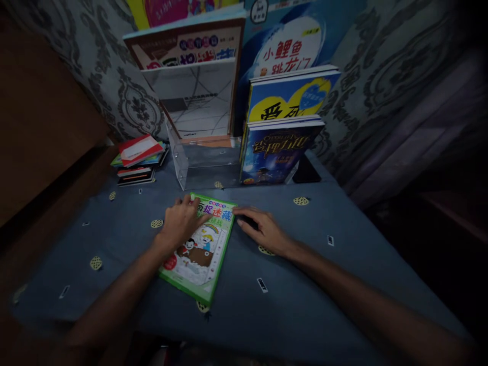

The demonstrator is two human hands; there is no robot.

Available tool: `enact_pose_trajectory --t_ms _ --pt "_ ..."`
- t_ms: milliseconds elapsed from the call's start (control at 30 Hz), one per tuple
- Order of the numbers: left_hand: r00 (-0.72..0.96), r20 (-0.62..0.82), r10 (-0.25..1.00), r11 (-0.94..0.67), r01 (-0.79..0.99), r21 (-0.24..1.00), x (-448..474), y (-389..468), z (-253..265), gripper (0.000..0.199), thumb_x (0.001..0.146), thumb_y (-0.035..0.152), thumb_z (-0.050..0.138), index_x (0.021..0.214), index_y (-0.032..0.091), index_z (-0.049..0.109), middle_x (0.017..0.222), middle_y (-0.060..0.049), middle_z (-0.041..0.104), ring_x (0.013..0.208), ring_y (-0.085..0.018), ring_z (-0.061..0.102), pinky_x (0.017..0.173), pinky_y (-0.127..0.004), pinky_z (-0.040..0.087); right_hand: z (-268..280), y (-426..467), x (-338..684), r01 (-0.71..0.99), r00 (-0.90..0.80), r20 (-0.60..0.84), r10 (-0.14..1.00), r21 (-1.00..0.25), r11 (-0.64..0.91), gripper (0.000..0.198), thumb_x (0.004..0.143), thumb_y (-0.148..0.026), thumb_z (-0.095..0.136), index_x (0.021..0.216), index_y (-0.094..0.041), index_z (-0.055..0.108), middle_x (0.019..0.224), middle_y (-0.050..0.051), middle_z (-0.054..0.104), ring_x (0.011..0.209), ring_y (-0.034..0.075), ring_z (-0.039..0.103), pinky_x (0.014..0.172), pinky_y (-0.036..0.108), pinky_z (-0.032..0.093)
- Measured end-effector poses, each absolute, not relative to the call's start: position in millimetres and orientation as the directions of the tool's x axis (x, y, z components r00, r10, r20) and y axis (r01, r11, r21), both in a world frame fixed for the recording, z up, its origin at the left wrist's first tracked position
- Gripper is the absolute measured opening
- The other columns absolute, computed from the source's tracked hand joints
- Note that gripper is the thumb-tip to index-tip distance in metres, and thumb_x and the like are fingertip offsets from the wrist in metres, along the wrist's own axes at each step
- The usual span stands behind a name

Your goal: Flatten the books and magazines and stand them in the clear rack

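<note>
Well, the green book lies mid-frame under the left hand, fingers a bit spread. The right hand, half open, reaches its upper right corner. Neither grips it. Its long side slants up and right, title on top.

The left hand partly hides the green book (title too); the top edge crops a pink book.
</note>
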State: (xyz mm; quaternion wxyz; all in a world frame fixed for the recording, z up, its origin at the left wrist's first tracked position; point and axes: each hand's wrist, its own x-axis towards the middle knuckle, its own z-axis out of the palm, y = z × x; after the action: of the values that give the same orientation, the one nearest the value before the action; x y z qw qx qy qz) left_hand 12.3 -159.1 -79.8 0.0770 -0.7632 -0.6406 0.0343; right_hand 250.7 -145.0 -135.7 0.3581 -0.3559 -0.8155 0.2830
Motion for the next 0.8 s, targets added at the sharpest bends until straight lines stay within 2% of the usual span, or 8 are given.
enact_pose_trajectory --t_ms 100,267,500,633,800 --pt "0.125 0.028 0.992 -0.118 0.976 -0.181 12 -159 -76 0.05 0.1 0.056 0.043 0.114 0.014 0.066 0.113 -0.017 0.064 0.104 -0.033 0.065 0.07 -0.034 0.053 -142 -134 247 0.389 -0.519 0.389 0.762 -0.686 0.615 0.033 0.095 -0.032 0.055 0.124 -0.021 0.068 0.134 0.014 0.067 0.125 0.031 0.062 0.105 0.054 0.05" --pt "0.099 0.044 0.994 -0.09 0.979 -0.185 8 -153 -82 0.043 0.102 0.047 0.045 0.115 0.011 0.064 0.116 -0.018 0.063 0.107 -0.033 0.062 0.074 -0.036 0.053 -149 -118 236 0.457 -0.555 0.367 0.746 -0.615 0.643 0.036 0.094 -0.032 0.058 0.127 -0.019 0.066 0.142 0.017 0.06 0.134 0.032 0.055 0.11 0.059 0.044" --pt "0.155 0.165 0.974 -0.136 0.983 -0.122 -8 -135 -102 0.04 0.101 0.041 0.047 0.116 0.009 0.065 0.114 -0.019 0.063 0.108 -0.032 0.056 0.093 -0.044 0.047 -153 -104 227 0.5 -0.583 0.357 0.729 -0.549 0.669 0.04 0.093 -0.032 0.059 0.129 -0.015 0.065 0.149 0.021 0.052 0.139 0.034 0.049 0.112 0.06 0.042" --pt "0.128 0.162 0.978 -0.111 0.988 -0.111 -11 -132 -104 0.041 0.101 0.041 0.047 0.121 0.009 0.064 0.117 -0.019 0.062 0.11 -0.032 0.055 0.093 -0.043 0.046 -153 -97 224 0.48 -0.597 0.372 0.711 -0.545 0.688 0.042 0.093 -0.03 0.058 0.132 -0.018 0.063 0.148 0.019 0.054 0.138 0.033 0.049 0.112 0.06 0.042" --pt "0.129 0.174 0.976 -0.097 0.979 -0.18 -9 -134 -100 0.042 0.101 0.043 0.045 0.122 0.012 0.065 0.115 -0.018 0.064 0.108 -0.034 0.058 0.09 -0.046 0.046 -154 -95 222 0.494 -0.589 0.381 0.712 -0.527 0.691 0.041 0.093 -0.03 0.057 0.131 -0.018 0.065 0.146 0.018 0.056 0.137 0.034 0.051 0.113 0.061 0.04"
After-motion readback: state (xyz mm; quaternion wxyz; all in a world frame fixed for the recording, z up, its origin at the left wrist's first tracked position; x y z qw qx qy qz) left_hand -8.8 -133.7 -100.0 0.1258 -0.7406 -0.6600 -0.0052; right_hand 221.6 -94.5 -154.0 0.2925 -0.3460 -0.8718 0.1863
